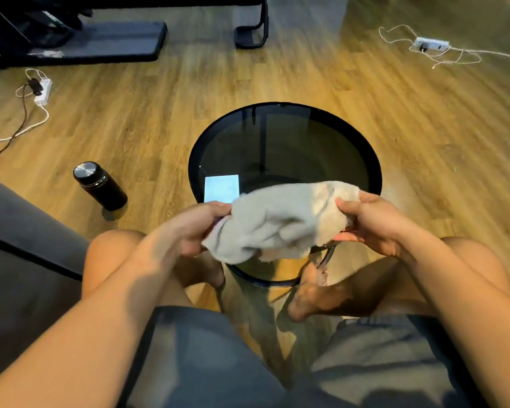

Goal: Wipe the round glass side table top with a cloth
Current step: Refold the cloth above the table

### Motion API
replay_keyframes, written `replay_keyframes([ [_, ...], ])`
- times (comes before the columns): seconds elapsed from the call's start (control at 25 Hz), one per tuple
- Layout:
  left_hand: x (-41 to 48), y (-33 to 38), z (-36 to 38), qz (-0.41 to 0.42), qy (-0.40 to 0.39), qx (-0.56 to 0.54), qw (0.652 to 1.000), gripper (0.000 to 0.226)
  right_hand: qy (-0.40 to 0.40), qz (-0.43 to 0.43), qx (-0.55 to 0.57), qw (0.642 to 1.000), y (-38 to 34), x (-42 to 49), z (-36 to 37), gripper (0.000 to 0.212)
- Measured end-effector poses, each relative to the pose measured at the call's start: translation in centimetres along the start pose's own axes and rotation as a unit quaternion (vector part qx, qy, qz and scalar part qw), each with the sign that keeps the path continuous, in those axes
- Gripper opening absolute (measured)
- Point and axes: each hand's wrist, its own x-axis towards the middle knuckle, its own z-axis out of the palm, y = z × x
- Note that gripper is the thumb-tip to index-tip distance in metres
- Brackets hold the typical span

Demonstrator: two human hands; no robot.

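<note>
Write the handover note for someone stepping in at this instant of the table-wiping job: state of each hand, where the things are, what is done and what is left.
Left hand: gripping the left end of the grey cloth.
Right hand: gripping the cloth's right end.
The cloth is bunched between both hands, held above the near edge of the round glass side table; whether it touches the glass cannot be told.
Done: cloth picked up. No wiping can be judged from this view.
Left: press the cloth flat and wipe the whole top.
Nearby: a black flask lies tipped on the wood floor, left of the table.
</note>
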Motion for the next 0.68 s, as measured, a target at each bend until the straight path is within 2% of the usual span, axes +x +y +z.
replay_keyframes([
  [0.04, -0.2, 0.7, -0.7, -0.003, -0.005, -0.013, 1.0, 0.023, 0.015, -0.008, -0.018, 1.0, -0.3, -0.1, -0.1, 0.021],
  [0.08, 0.1, 1.2, -1.7, 0.022, -0.006, -0.087, 0.996, 0.028, 0.024, -0.013, -0.003, 1.0, -0.6, 0.1, -0.3, 0.018],
  [0.12, 0.1, 1.6, -2.2, 0.055, -0.015, -0.178, 0.982, 0.041, 0.019, -0.009, 0.036, 0.999, -0.9, 0.1, -0.5, 0.016],
  [0.16, 0.1, 1.6, -2.3, 0.08, -0.031, -0.221, 0.971, 0.054, 0.008, -0.001, 0.072, 0.997, -1.1, 0.2, -0.7, 0.015],
  [0.2, 0.1, 1.2, -2.0, 0.085, -0.055, -0.211, 0.972, 0.059, -0.005, 0.008, 0.095, 0.995, -1.3, 0.2, -0.8, 0.016],
  [0.28, 0.7, 0.2, -1.0, 0.072, -0.044, -0.126, 0.988, 0.056, -0.023, 0.025, 0.083, 0.996, -1.2, 0.1, -1.0, 0.019],
  [0.36, 1.4, 0.3, -0.8, 0.102, 0.03, -0.117, 0.987, 0.048, -0.014, 0.027, 0.084, 0.996, -0.9, 0.3, -1.6, 0.02],
  [0.44, 1.5, 0.7, -1.5, 0.152, 0.113, -0.054, 0.98, 0.04, 0.035, 0.018, 0.104, 0.994, -0.7, 0.4, -2.5, 0.017],
  [0.52, 1.1, 1.0, -2.2, 0.19, 0.104, 0.053, 0.975, 0.029, 0.094, -0.009, 0.061, 0.994, -0.7, 0.6, -3.2, 0.02],
  [0.6, 0.2, 1.4, -2.3, 0.18, 0.066, 0.174, 0.966, 0.034, 0.097, -0.055, -0.001, 0.994, -0.7, 0.6, -3.7, 0.04],
  [0.68, -0.2, 2.1, -2.4, 0.168, 0.089, 0.345, 0.919, 0.038, 0.055, -0.092, -0.069, 0.992, -1.2, 0.0, -4.0, 0.054],
])
